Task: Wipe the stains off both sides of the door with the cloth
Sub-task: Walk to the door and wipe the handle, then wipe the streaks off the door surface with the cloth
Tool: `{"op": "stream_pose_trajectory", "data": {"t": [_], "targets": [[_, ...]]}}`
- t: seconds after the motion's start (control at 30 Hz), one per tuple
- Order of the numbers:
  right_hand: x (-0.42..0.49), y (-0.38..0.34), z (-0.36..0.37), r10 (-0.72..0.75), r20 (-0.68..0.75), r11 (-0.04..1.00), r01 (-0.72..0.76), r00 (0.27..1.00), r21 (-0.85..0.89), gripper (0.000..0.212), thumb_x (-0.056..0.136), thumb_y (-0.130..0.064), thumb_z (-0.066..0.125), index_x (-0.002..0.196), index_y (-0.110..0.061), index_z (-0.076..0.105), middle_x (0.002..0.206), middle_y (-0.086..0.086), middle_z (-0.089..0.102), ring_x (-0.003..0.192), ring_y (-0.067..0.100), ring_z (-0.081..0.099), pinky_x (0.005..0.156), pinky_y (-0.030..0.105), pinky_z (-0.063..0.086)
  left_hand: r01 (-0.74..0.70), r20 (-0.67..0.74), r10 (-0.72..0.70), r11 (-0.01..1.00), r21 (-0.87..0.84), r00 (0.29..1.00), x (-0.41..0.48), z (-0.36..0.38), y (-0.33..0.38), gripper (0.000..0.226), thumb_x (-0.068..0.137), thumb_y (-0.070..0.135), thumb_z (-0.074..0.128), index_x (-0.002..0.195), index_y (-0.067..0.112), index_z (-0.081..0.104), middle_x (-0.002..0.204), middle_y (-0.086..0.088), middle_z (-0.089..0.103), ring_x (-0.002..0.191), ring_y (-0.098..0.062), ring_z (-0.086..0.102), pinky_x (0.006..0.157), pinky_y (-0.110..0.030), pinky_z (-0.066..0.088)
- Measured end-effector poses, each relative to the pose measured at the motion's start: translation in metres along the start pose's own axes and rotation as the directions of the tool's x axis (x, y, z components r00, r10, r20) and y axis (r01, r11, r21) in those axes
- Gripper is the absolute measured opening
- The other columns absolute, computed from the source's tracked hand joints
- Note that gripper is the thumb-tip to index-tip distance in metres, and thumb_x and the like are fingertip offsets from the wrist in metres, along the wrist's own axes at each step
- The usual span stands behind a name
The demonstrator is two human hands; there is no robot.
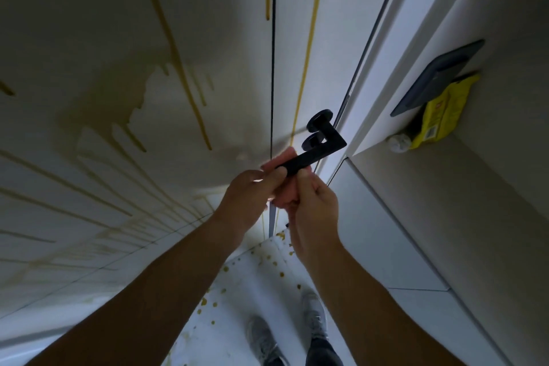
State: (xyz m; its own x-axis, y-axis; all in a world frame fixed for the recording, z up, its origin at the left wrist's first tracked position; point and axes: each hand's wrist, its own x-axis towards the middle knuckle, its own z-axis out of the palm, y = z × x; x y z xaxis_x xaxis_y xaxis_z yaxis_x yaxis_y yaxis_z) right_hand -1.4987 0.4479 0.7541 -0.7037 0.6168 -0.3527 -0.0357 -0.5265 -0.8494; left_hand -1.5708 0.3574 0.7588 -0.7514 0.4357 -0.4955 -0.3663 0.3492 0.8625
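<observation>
Gripping the matte black angular handle: both hands, left hand.

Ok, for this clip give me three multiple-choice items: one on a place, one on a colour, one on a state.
1. Where does the yellow packet lie?
A. on the floor
B. on the shelf at right
C. in a hand

2. What colour is the door handle?
A. black
B. silver
C. white

3. What state is the door in?
A. wiped clean
B. streaked with yellowish drips
C. taken off its hinges

Answers: 1 B, it rests in the shelf corner under a dark tablet. 2 A, the lever is black. 3 B, drips run across its face.
</observation>
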Motion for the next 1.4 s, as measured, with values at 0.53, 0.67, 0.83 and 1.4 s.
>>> {"op": "stream_pose_trajectory", "data": {"t": [0.53, 0.67, 0.83, 1.4], "targets": [[0.012, -0.058, -0.055, -0.135, -0.143, 0.971, 0.102, 0.981, -0.214, 0.024, 0.108, -0.016, 0.05, 0.097, -0.028, 0.067, 0.079, -0.008, 0.076, 0.077, 0.016, 0.074, 0.077, 0.04, 0.063, -0.021, -0.218, 0.067, 0.978, 0.207, 0.974, -0.026, 0.001, 0.001, 0.079, 0.072, 0.077, 0.055, 0.122, 0.017, 0.065, 0.095, 0.001, 0.077, 0.095, -0.017, 0.073, 0.095, -0.042, 0.056], [-0.01, -0.079, -0.061, -0.265, 0.031, 0.893, 0.257, 0.964, -0.37, 0.018, 0.106, -0.015, 0.053, 0.102, -0.015, 0.071, 0.075, 0.0, 0.072, 0.064, 0.01, 0.068, 0.065, 0.023, 0.06, -0.099, -0.31, 0.215, 0.932, 0.349, 0.926, -0.069, -0.008, 0.016, 0.04, 0.098, 0.054, 0.057, 0.116, 0.019, 0.066, 0.104, 0.005, 0.07, 0.097, -0.01, 0.066, 0.078, -0.024, 0.046], [-0.038, -0.127, -0.011, -0.356, 0.376, 0.826, 0.476, 0.856, -0.302, 0.02, 0.102, -0.014, 0.061, 0.113, -0.017, 0.077, 0.063, 0.015, 0.057, 0.055, 0.017, 0.048, 0.053, 0.028, 0.048, -0.201, -0.464, 0.449, 0.849, 0.489, 0.764, -0.152, -0.043, 0.053, 0.035, 0.097, 0.046, 0.059, 0.125, 0.026, 0.064, 0.103, 0.02, 0.067, 0.097, 0.007, 0.062, 0.08, -0.013, 0.046], [-0.285, -0.384, 0.394, -0.733, 0.46, -0.295, 0.843, -0.502, 0.45, 0.031, 0.104, -0.023, 0.057, 0.132, -0.019, 0.069, 0.113, -0.007, 0.072, 0.116, 0.005, 0.053, 0.105, 0.004, 0.028, 0.045, -0.405, 0.877, 0.43, 0.902, -0.257, -0.47, -0.319, 0.318, 0.068, 0.094, 0.049, 0.043, 0.151, 0.012, 0.044, 0.157, -0.005, 0.039, 0.145, -0.018, 0.036, 0.117, -0.026, 0.027]]}}
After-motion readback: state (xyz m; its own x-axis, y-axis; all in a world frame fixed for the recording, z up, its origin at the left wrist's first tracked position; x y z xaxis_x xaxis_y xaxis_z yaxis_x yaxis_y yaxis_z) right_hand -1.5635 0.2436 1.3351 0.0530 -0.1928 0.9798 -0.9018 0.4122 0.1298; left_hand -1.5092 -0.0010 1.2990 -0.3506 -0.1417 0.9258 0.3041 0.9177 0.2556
